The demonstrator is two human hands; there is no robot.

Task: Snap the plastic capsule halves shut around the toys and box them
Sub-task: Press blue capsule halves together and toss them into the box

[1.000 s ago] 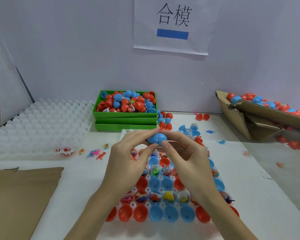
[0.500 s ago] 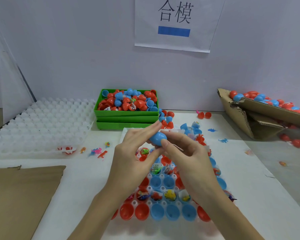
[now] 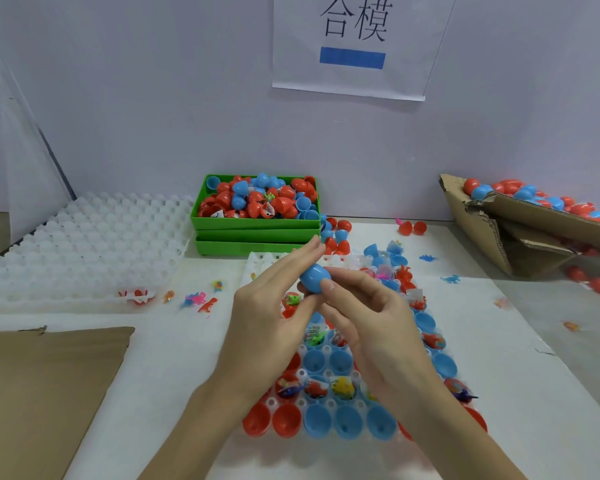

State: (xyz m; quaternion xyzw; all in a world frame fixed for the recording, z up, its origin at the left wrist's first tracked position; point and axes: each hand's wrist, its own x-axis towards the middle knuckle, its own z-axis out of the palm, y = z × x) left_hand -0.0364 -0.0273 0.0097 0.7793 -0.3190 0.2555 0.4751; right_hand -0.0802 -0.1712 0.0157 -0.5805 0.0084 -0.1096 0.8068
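Blue capsule (image 3: 314,278) turned on end between both hands

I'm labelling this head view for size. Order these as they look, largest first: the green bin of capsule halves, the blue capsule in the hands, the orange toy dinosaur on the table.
1. green bin
2. blue capsule, though it sits nearer the camera
3. orange toy dinosaur

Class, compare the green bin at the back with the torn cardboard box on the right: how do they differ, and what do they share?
The green bin is smooth plastic with straight walls; the cardboard box is brown, torn and creased. The green bin sits level on a matching green bin; the cardboard box lies tilted, one flap sagging. Both hold red and blue capsule pieces.
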